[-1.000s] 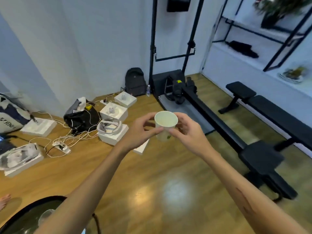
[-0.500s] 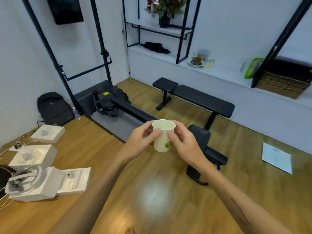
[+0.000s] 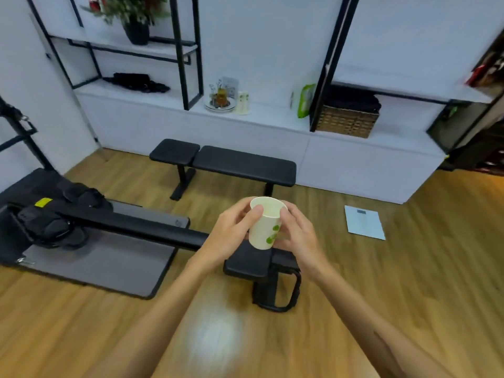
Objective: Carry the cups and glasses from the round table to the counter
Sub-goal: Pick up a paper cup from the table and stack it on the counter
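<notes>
A white paper cup (image 3: 264, 227) with green leaf marks is held upright in front of me, above the wooden floor. My left hand (image 3: 231, 233) grips its left side and my right hand (image 3: 296, 236) grips its right side. The long white counter (image 3: 272, 117) runs along the far wall. On it stand a plate with a glass jug (image 3: 220, 100) and two white paper cups (image 3: 243, 102). The round table is out of view.
A black weight bench (image 3: 226, 165) stands between me and the counter. A black rowing machine (image 3: 109, 227) stretches across the floor at left. A flat scale (image 3: 364, 222) lies on the floor at right. A wicker basket (image 3: 345, 122) and a green packet (image 3: 304, 100) sit on the counter.
The view has swung to the right, from the boxes and backpack on the floor to the counter wall. Both hands keep the cup in the same hold.
</notes>
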